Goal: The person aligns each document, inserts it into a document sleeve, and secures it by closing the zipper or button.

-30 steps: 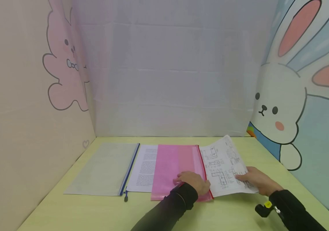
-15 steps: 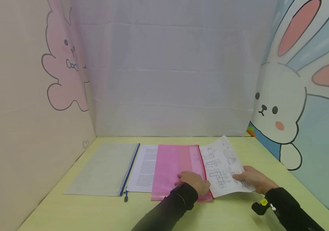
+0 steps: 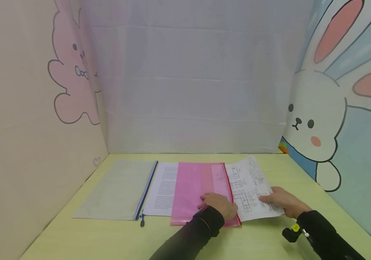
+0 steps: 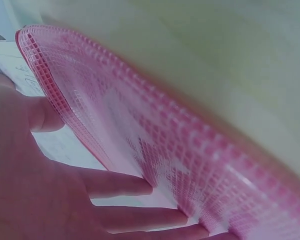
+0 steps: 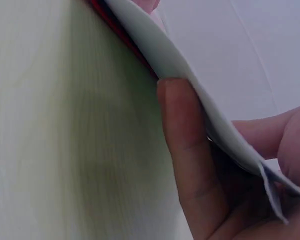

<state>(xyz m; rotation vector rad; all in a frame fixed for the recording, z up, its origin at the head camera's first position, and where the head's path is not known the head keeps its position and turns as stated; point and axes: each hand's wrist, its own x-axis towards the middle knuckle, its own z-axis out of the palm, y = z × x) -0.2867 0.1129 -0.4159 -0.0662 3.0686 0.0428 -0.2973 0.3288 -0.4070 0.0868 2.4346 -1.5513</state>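
A pink mesh zip pouch (image 3: 190, 191) with a red zipper edge lies flat at the middle of the table. My left hand (image 3: 219, 205) holds it near its right edge; in the left wrist view the thumb is at the red edge and the fingers (image 4: 125, 185) lie over the mesh. Printed sheets with line drawings (image 3: 245, 184) stick out of the pouch's right side, their left part hidden in or behind it. My right hand (image 3: 284, 201) pinches their lower right edge, thumb on top. In the right wrist view, the sheets' curved edge (image 5: 190, 75) passes between thumb and fingers.
Left of the pink pouch lies a white sheet of printed text (image 3: 162, 187), partly covered by it. Farther left is a pale translucent zip pouch (image 3: 117, 191) with a blue zipper edge. Walls with rabbit drawings (image 3: 318, 126) border the yellow table (image 3: 133, 242).
My right hand has moved a little to the left, bringing the drawing sheets farther into or behind the pink pouch. My left hand has stayed nearly still.
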